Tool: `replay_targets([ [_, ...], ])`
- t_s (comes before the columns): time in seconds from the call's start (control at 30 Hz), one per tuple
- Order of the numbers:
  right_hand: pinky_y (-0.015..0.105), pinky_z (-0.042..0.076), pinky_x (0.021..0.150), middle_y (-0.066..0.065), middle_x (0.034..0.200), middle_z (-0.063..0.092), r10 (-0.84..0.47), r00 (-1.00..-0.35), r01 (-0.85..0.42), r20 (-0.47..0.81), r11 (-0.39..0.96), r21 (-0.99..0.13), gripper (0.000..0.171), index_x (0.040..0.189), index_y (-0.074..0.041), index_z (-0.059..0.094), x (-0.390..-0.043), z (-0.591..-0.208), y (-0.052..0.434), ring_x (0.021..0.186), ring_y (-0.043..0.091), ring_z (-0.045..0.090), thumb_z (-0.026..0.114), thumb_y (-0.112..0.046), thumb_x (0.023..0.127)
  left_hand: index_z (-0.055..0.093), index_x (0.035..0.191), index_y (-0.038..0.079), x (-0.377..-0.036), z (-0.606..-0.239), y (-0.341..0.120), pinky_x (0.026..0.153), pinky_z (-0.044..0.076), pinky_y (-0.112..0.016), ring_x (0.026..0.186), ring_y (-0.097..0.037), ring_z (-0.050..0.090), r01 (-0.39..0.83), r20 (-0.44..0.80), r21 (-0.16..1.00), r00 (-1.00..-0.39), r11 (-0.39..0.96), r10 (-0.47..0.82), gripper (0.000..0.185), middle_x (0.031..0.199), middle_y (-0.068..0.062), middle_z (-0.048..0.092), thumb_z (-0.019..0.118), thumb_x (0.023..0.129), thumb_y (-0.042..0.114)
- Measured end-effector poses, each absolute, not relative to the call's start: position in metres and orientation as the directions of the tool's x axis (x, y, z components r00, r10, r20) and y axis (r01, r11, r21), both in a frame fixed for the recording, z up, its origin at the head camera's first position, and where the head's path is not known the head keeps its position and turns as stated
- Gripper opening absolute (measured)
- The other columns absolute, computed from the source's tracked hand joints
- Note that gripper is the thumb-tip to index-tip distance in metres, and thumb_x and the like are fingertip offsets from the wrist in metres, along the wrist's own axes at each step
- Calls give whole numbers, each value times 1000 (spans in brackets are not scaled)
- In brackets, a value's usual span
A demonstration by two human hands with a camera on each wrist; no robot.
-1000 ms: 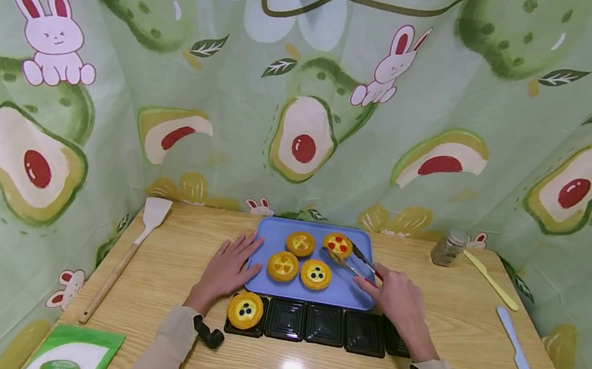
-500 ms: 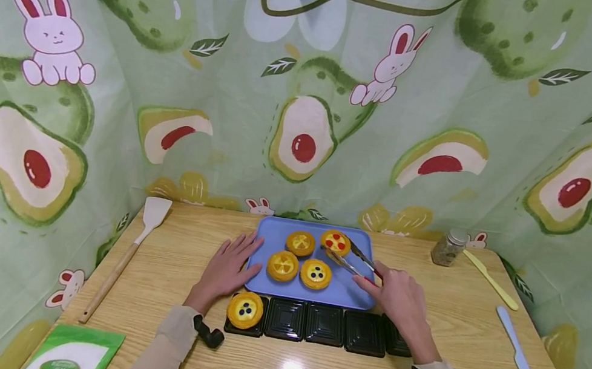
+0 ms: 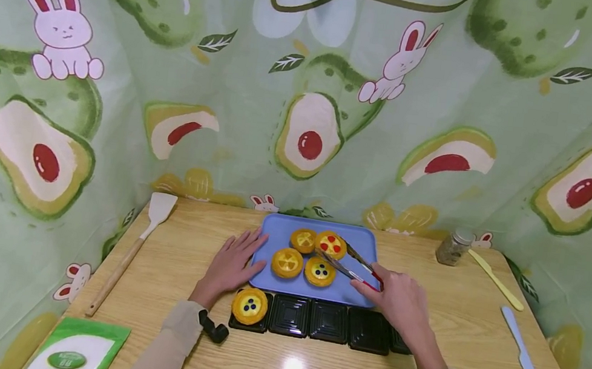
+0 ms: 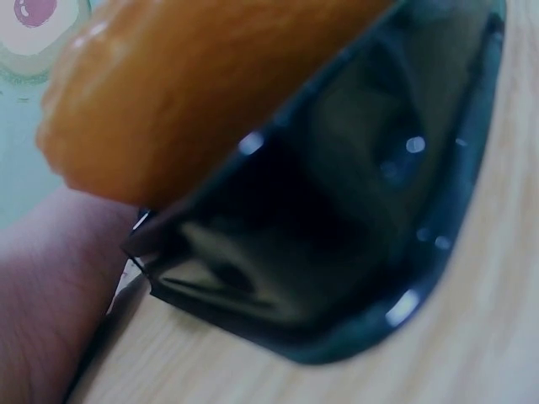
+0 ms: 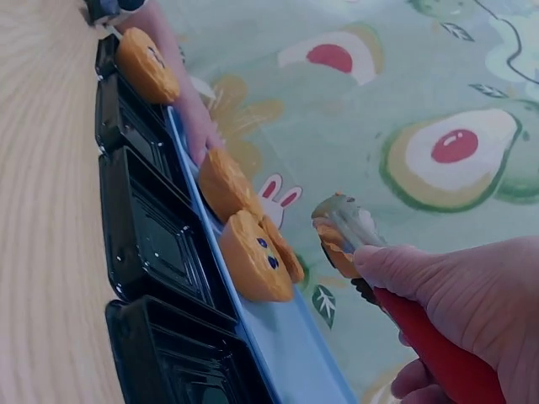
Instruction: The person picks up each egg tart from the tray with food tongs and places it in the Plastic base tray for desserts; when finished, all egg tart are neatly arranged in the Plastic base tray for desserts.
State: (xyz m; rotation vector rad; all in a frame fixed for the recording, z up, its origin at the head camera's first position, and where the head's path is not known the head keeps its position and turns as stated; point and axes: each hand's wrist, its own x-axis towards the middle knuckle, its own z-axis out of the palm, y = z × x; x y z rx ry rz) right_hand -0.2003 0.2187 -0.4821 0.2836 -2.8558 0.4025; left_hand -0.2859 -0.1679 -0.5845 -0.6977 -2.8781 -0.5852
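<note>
Light wooden table (image 3: 477, 327) under the hands, glare spot on it nearer than the wrists, green avocado-and-rabbit curtain (image 3: 307, 88) hung beyond and to both sides.

I see glossy black plastic cups (image 3: 328, 321) on a smooth wooden table (image 3: 474, 351), shiny metal tongs (image 3: 344, 263) with red plastic grips, and a matt blue plastic tray (image 3: 279, 231)

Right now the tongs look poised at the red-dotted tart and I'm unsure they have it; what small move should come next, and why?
Probably close the red-handled metal tongs on the red-dotted yellow tart before lifting: the right hand grips them, tips at that tart, which looks unlifted on the blue tray. The left hand rests flat at the tray's edge.
</note>
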Motion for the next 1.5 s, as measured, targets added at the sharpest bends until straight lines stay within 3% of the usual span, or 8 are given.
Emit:
replay_targets([
  [0.3, 26, 25, 41, -9, 55, 41, -188, -933, -264, 306, 937, -230, 50, 103, -10, 76, -184, -480, 215, 46, 11, 35, 83, -56, 83, 29, 167, 27, -287, -585, -167, 126, 16, -60, 159, -32, 22, 458, 194, 341, -889, 821, 416, 70, 174, 1, 22, 43, 106, 59],
  [0.5, 26, 24, 41, -12, 57, 41, -201, -927, -286, 316, 925, -250, 49, 105, -14, 77, -173, -480, 213, 47, 8, 34, 84, -56, 82, 28, 167, 27, -287, -584, -166, 126, 16, -59, 160, -31, 20, 456, 187, 336, -890, 824, 416, 70, 174, 2, 21, 43, 106, 59],
  [0.67, 24, 22, 43, -13, 57, 38, -230, -918, -315, 324, 918, -241, 43, 86, -17, 68, -170, -484, 212, 48, 6, 31, 83, -58, 82, 31, 167, 25, -287, -581, -165, 126, 17, -60, 159, -33, 22, 458, 195, 341, -889, 821, 415, 70, 173, 0, 23, 45, 106, 57],
  [0.83, 24, 20, 44, -14, 57, 37, -265, -915, -342, 304, 910, -235, 43, 82, -20, 64, -171, -489, 213, 48, 5, 30, 82, -59, 82, 30, 167, 26, -287, -581, -165, 126, 16, -60, 159, -33, 22, 453, 187, 346, -891, 822, 413, 70, 173, 0, 23, 44, 106, 57],
  [1.1, 21, 19, 45, -17, 56, 34, -388, -884, -455, 261, 841, -292, 40, 93, -23, 73, -171, -493, 216, 48, -1, 25, 77, -62, 86, 29, 167, 27, -286, -582, -166, 127, 14, -59, 160, -31, 20, 451, 184, 350, -893, 821, 411, 70, 174, 1, 22, 44, 106, 59],
  [1.23, 20, 18, 46, -18, 55, 32, -447, -870, -493, 208, 804, -333, 51, 111, -21, 80, -169, -496, 215, 48, -3, 23, 74, -65, 88, 32, 166, 24, -285, -581, -166, 125, 16, -61, 159, -33, 23, 461, 202, 347, -887, 817, 415, 69, 173, -1, 25, 46, 107, 56],
  [1.33, 19, 23, 46, -19, 58, 42, -493, -849, -527, 188, 766, -368, 57, 118, -18, 80, -168, -499, 214, 51, -5, 28, 73, -66, 88, 34, 165, 22, -285, -580, -165, 125, 18, -63, 158, -35, 25, 470, 216, 347, -882, 812, 419, 69, 172, -3, 27, 48, 106, 54],
  [1.5, 18, 33, 46, -19, 67, 55, -552, -816, -569, 173, 715, -406, 53, 113, -18, 80, -167, -501, 211, 54, -6, 40, 74, -65, 88, 31, 166, 25, -286, -581, -165, 126, 15, -61, 159, -33, 21, 459, 196, 348, -889, 818, 415, 69, 173, -1, 23, 46, 106, 56],
])
